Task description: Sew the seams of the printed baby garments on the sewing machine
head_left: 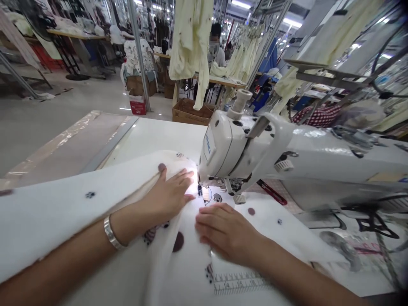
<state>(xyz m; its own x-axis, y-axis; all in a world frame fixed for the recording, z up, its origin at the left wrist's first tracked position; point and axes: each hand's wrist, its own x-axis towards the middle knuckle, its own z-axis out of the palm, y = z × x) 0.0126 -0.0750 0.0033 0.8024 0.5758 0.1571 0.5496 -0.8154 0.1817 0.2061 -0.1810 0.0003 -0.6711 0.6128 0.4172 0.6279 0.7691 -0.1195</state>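
Observation:
A white fabric (63, 208) printed with dark dots and small paw marks lies across the sewing table and runs under the needle of a white sewing machine (255, 148). My left hand (168, 193) lies flat on the fabric just left of the presser foot (205, 193), fingers stretched out; a silver bracelet (111, 233) is on that wrist. In front of the needle my right hand (223, 229) presses flat on the cloth, its fingers together and pointing left. The machine's lamp lights the cloth between both hands.
A printed ruler scale (237, 282) shows on the table near the front edge. Pale garments (191, 42) hang from racks behind. A person sits at a far table (216, 42). Cardboard boxes (188, 111) stand on the floor beyond the table.

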